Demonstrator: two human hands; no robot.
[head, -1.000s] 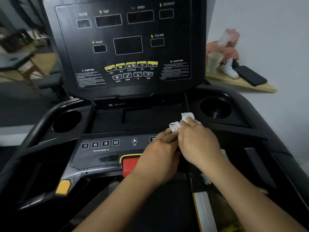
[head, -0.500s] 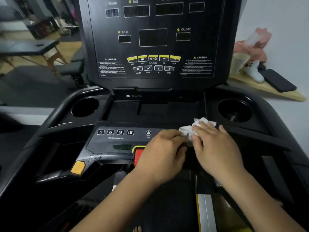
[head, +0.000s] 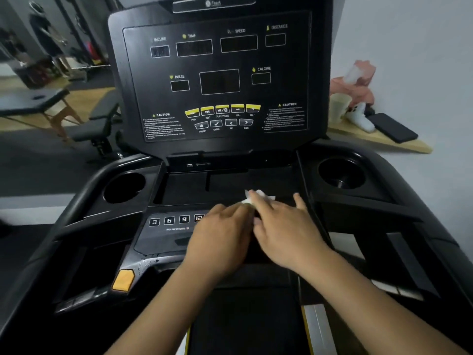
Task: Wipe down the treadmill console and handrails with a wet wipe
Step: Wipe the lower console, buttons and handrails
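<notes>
While the right hand [head: 286, 226] presses flat on the mostly hidden wet wipe [head: 246, 201], the left hand [head: 220, 234] shows no readable grip.

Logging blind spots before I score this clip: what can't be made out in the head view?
Crumpled white wet wipe: mostly covered by fingers of the right hand.
Left hand: fingertips motion-blurred; whether it pinches the wipe is unclear.
Button strip on the black treadmill console: keys right of "12" hidden under both hands.
White caution print: too small and soft to read.
</notes>
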